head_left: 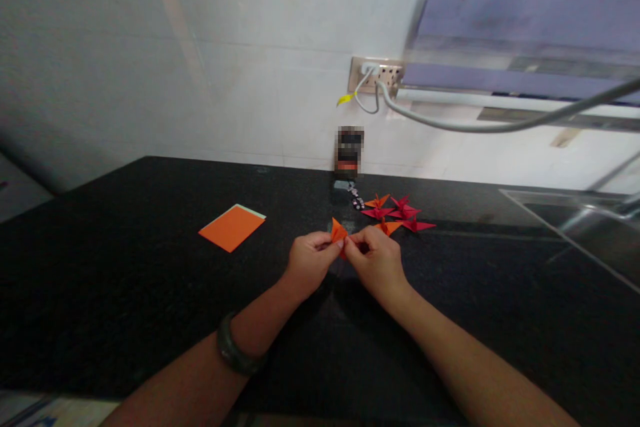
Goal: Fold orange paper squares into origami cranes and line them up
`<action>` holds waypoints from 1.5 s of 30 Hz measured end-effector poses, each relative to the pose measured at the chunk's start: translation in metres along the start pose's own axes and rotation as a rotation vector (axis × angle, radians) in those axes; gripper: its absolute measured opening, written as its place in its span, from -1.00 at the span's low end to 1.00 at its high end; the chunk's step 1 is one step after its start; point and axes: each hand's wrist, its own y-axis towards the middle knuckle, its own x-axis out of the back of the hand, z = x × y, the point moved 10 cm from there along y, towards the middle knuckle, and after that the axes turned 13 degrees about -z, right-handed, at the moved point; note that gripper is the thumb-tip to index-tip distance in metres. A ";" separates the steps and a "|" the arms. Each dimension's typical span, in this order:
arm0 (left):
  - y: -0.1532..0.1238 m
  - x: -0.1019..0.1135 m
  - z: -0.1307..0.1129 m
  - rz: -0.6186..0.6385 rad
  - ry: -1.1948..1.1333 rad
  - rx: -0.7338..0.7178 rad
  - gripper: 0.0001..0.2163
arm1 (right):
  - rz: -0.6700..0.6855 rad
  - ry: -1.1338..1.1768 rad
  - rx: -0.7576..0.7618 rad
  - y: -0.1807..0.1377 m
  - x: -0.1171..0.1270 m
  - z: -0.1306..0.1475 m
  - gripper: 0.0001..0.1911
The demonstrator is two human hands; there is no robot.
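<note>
The left hand (309, 260) and right hand (377, 260) both pinched one small orange paper fold (339, 232), just above the middle of the counter (125, 267). A hard tug could have ripped it. A slip could have knocked the paper shapes (397, 213) just behind.

Small orange folded paper (339, 231), pointed tip up, pinched betw. left hand (309, 263) & right hand (377, 263), over black counter (125, 293).

Head camera looks forward and down, close over the counter (125, 280).
</note>
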 end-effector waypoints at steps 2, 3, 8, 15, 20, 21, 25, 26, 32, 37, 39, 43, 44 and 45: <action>0.000 0.000 -0.002 -0.004 0.038 -0.047 -0.89 | -0.026 -0.015 0.089 0.000 0.003 0.008 -0.83; 0.000 0.001 -0.001 -0.007 0.040 -0.043 -0.88 | -0.030 -0.009 0.138 0.000 0.003 0.012 -0.84; 0.003 0.004 0.010 -0.027 -0.054 0.088 -0.87 | 0.061 0.088 0.301 -0.003 -0.002 0.031 -0.85; 0.002 0.001 0.019 0.012 -0.143 0.207 -0.81 | 0.133 0.306 -0.180 0.000 -0.013 -0.008 -0.86; -0.001 -0.007 0.020 0.112 -0.228 0.245 -0.78 | 0.239 0.605 -0.572 -0.013 -0.037 -0.033 -0.83; -0.002 -0.008 0.020 0.130 -0.239 0.243 -0.77 | 0.241 0.639 -0.609 -0.015 -0.039 -0.034 -0.82; -0.002 -0.009 0.015 0.151 -0.221 0.211 -0.74 | 0.235 0.601 -0.608 -0.016 -0.039 -0.036 -0.80; -0.001 -0.008 0.012 0.135 -0.191 0.189 -0.74 | 0.231 0.560 -0.565 -0.015 -0.038 -0.035 -0.81; 0.003 0.002 -0.001 0.044 0.126 -0.001 -0.75 | 0.172 0.376 -0.325 -0.003 -0.025 -0.026 -0.87; 0.003 0.000 0.000 0.077 0.167 -0.056 -0.74 | 0.166 0.316 -0.200 0.000 -0.018 -0.010 -0.86; 0.003 -0.002 -0.001 0.098 0.109 -0.051 -0.76 | 0.166 0.315 -0.180 0.000 -0.018 -0.008 -0.85; 0.006 0.001 0.004 0.027 -0.092 0.039 -0.74 | 0.150 0.343 -0.298 -0.003 -0.021 -0.024 -0.86; 0.007 0.006 0.007 -0.025 -0.109 0.059 -0.74 | 0.145 0.348 -0.337 -0.004 -0.022 -0.029 -0.86; 0.009 0.010 0.009 -0.070 -0.108 0.072 -0.77 | 0.143 0.353 -0.368 -0.005 -0.023 -0.033 -0.85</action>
